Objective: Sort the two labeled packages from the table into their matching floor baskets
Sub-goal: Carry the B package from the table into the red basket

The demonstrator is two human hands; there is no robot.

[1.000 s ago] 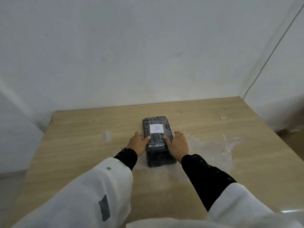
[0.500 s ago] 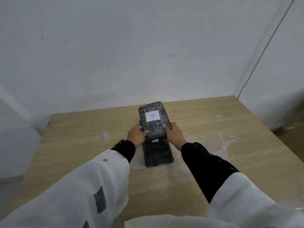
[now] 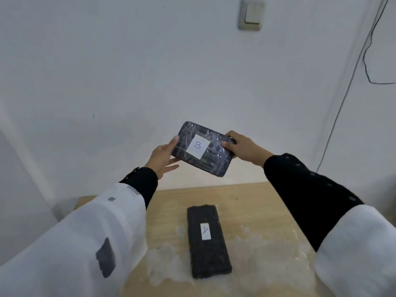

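A dark, plastic-wrapped package B [image 3: 212,155] with a white label marked B is held up in the air above the table, tilted. My left hand [image 3: 164,156] grips its left end and my right hand [image 3: 244,147] grips its right end. A second dark package A [image 3: 206,251], with a white label marked A, lies flat on the wooden table [image 3: 257,206] below. No floor basket is in view.
White smears cover the tabletop around package A. A white wall stands right behind the table, with a light switch [image 3: 251,13] high up and a thin cable [image 3: 342,99] running down at the right. My white and black sleeves fill the lower corners.
Both hands have lifted package B off package A and raised it high, turning it sideways. The view has tilted upward, and package A's label now shows.
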